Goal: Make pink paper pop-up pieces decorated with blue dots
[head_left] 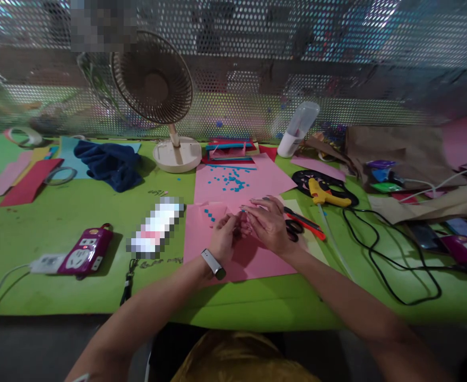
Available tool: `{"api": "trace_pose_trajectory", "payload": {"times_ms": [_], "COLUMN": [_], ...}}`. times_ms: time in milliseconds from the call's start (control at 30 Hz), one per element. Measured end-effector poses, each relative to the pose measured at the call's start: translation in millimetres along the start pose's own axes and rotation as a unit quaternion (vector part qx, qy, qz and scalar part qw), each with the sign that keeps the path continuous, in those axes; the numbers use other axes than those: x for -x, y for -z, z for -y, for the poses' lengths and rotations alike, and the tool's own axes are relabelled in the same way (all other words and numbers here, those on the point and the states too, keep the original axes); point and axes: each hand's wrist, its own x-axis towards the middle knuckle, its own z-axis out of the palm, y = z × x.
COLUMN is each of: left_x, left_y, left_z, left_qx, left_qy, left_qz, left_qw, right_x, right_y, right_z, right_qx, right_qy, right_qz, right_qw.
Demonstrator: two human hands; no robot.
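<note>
A cream fan [156, 87] stands on the green surface [42, 207] before a perforated metal screen [237, 37]. Left of it I see a crumpled dark blue cloth [116, 165], 2 tape rolls [35, 139] and, nearer the front edge, a purple power strip [83, 252] with a white plug [48, 263] in it. Over right, a clear-topped white bottle [298, 130] stands behind a yellow glue gun [329, 195].

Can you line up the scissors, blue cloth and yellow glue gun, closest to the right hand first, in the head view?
1. Scissors: just right of the right hand.
2. Yellow glue gun: farther right.
3. Blue cloth: far over left.
</note>
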Motion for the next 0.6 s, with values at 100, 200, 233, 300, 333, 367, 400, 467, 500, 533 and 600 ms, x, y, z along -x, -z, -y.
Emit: {"api": "trace_pose_trajectory", "payload": {"times_ms": [100,200,233,300,333,367,400,467,500,533,600], "left_x": [-0.5,-0.9,-1.1,-1.6,-1.9,-2.2,-2.4,-2.6,-2.6,-2.5,-2.2], "left_y": [0.1,0.1,0.2,0.7,0.9,1.1,1.2,1.2,1.2,1.1,1.3], "left_z": [-1.0,-1.6,-1.5,-1.0,-0.7,-0.4,-0.2,-0.2,-0.3,-0.4,-0.7], "left_qx": [-0.012,-0.025,-0.029,-0.038,-0.044,-0.049,-0.052,-0.057,-0.059,-0.059,-0.057], "left_qy": [-0.01,-0.016,-0.016,-0.016,-0.016,-0.016,-0.015,-0.014,-0.015,-0.016,-0.023], "left_qz": [0.005,0.006,0.006,0.003,0.0,-0.003,-0.005,-0.01,-0.011,-0.011,-0.008], "left_qw": [1.0,1.0,0.999,0.999,0.999,0.999,0.999,0.998,0.998,0.998,0.998], "right_x": [0.3,0.6,0.6,0.4,0.1,-0.4,-1.1,-2.9,-3.8,-4.7,-6.0], "right_y": [-0.1,-0.4,-0.5,-0.7,-0.6,-0.4,-0.1,1.3,2.4,3.5,6.0], "right_z": [1.7,2.8,2.9,2.8,2.7,2.5,2.2,1.6,1.3,1.1,0.8], "right_qx": [0.009,0.009,0.007,0.0,-0.004,-0.006,-0.009,-0.008,-0.004,0.002,0.025], "right_qy": [-0.006,-0.005,-0.006,-0.01,-0.013,-0.016,-0.017,-0.016,-0.013,-0.008,0.006], "right_qz": [0.003,0.01,0.012,0.016,0.018,0.019,0.02,0.009,-0.002,-0.013,-0.023], "right_qw": [1.0,1.0,1.0,1.0,1.0,1.0,1.0,1.0,1.0,1.0,0.999]}}
